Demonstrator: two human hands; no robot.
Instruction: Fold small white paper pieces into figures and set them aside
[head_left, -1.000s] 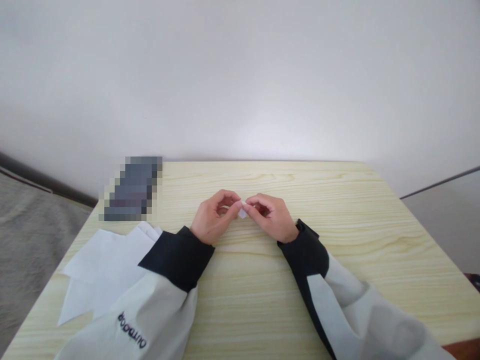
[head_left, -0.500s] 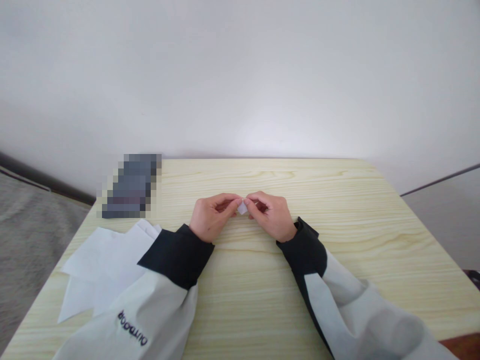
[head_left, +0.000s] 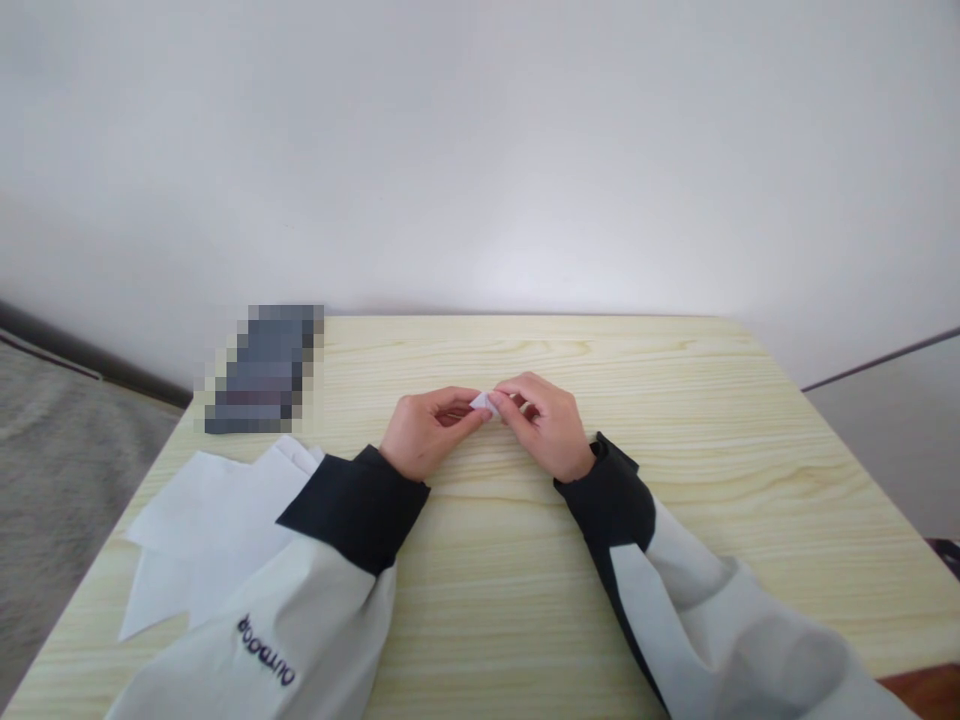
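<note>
A tiny folded piece of white paper (head_left: pixel 483 402) is pinched between the fingertips of both my hands, just above the light wooden table (head_left: pixel 675 470). My left hand (head_left: pixel 429 432) grips it from the left with thumb and forefinger. My right hand (head_left: pixel 545 425) has its fingers curled over the paper's right side. Both hands meet at the middle of the table, wrists resting on the wood. Most of the paper is hidden by my fingers.
Several white paper sheets (head_left: pixel 202 530) lie spread at the table's left, partly under my left sleeve. A blurred dark flat object (head_left: pixel 262 370) sits at the far left corner. A white wall stands behind the table.
Both hands have lowered slightly toward the table and closed tighter over the small paper, which now shows less and sits a little higher between the fingertips.
</note>
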